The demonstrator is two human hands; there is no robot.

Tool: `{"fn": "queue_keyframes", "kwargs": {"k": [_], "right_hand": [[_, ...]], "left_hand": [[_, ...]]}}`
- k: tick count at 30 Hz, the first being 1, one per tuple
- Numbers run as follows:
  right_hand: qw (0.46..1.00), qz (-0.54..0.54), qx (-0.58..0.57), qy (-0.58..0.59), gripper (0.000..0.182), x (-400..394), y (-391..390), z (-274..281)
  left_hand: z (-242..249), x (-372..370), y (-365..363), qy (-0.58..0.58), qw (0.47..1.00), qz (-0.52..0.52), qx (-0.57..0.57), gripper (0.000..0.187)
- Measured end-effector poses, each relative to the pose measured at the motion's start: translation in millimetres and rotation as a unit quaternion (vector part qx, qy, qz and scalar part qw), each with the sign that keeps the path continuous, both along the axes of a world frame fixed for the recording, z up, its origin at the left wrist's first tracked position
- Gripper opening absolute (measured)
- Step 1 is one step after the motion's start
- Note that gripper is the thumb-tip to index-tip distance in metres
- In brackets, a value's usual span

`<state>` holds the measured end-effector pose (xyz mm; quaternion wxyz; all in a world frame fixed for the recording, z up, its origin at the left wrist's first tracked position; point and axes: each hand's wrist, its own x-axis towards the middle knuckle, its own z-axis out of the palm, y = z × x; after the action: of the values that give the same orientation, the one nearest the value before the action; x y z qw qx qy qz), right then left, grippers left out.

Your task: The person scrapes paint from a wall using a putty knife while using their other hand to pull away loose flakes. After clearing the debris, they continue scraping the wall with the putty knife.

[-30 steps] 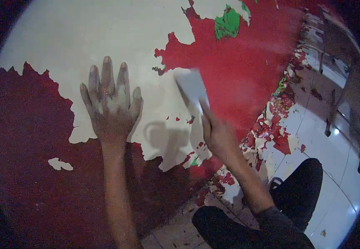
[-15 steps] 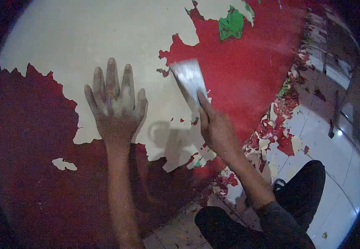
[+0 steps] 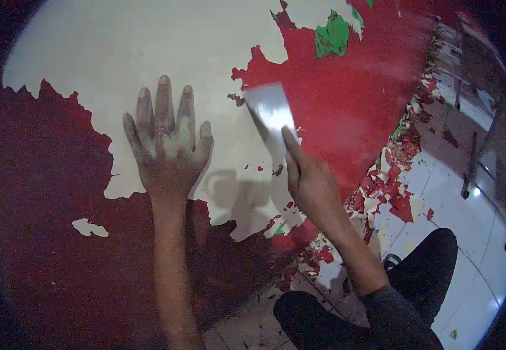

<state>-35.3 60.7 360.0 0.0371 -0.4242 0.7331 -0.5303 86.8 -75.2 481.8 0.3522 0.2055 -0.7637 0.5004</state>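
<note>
My left hand lies flat with its fingers spread on the cream surface, holding nothing. Its wrist crosses the jagged edge of the dark red layer. My right hand is closed round a scraper, with the index finger stretched along it; the handle is hidden in the hand. The wide metal blade of the scraper points up and lies over the border between the cream surface and the bright red layer. Small red flakes dot the cream surface left of the blade.
A green patch shows within the red layer at the top. Red and cream flakes are heaped along the foot of the surface, on white floor tiles. My dark-clothed knees are at the lower right.
Both hands appear slightly farther right in view, and so do the patches on the surface. The scraper remains in my right hand, near the same border.
</note>
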Motion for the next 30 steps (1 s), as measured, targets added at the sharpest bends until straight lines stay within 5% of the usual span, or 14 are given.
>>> {"fn": "queue_keyframes", "kwargs": {"k": [1, 4, 13, 16, 19, 30], "right_hand": [[0.997, -0.031, -0.07, 0.022, 0.044, -0.6, -4.3, 5.1], [0.998, 0.013, 0.036, 0.053, 0.054, 13.8, 8.8, -17.4], [1.0, 0.007, 0.007, 0.001, 0.046, 12.1, 1.6, -16.8], [0.994, -0.039, -0.084, 0.06, 0.045, 4.9, -7.3, -0.3], [0.998, 0.029, 0.047, 0.026, 0.056, 14.4, 9.6, -17.6], [1.0, 0.015, 0.014, 0.017, 0.048, 13.6, 4.0, -7.0]], "left_hand": [[-0.6, 0.9, 0.3, -0.001, 1.0, 0.003, 0.002, 0.053], [-1.0, 1.1, -2.1, 0.002, 1.0, -0.006, 0.0, 0.052], [-0.9, 1.3, -5.9, 0.004, 1.0, -0.012, -0.016, 0.051], [-1.5, 1.0, -5.1, 0.002, 1.0, -0.006, -0.01, 0.051], [0.5, 1.0, -2.3, 0.001, 1.0, 0.0, 0.004, 0.052], [-1.8, 0.4, -3.7, -0.001, 1.0, 0.005, -0.015, 0.052]]}}
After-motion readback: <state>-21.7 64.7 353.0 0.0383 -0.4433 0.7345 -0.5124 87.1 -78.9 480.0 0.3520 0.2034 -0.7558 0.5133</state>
